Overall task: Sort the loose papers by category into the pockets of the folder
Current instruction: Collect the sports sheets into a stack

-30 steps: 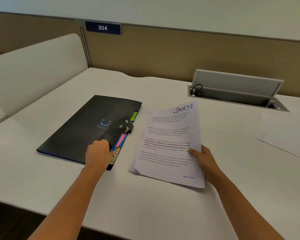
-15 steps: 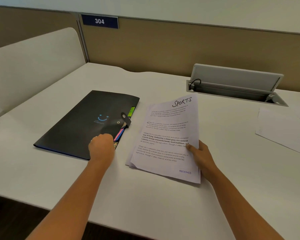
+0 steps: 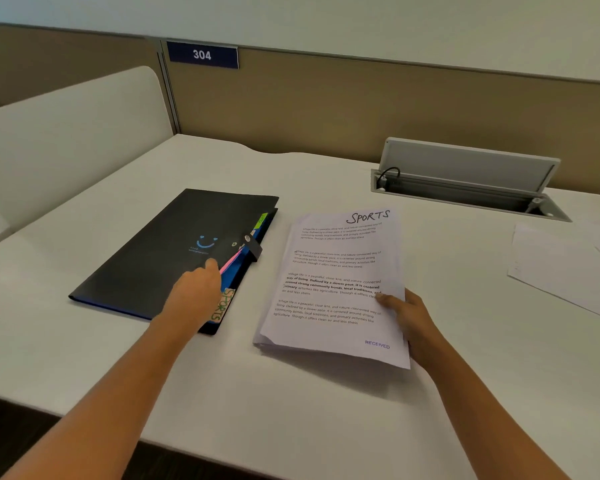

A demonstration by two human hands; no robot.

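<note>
A single head-worn view looks forward and down, close over the desk (image 3: 291,410), toward the partition (image 3: 326,109).

You have an evenly, fairly brightly lit view; the light is soft and falls from above, with no lamp in frame; the white desk (image 3: 326,427) stays clean, with no blown-out patches; the stack of papers (image 3: 333,299) throws a soft grey shadow onto the desk along its near edge; the black folder (image 3: 160,258) shows only a dull sheen, no hard glare. Your wide lens bends straight lines; the top of the partition (image 3: 361,109) bows and the desk's edges curve toward the borders. The whole frame is slightly soft; the handwritten heading reads clearly, the small print smears; the lower left corner below the desk falls dark.
</note>
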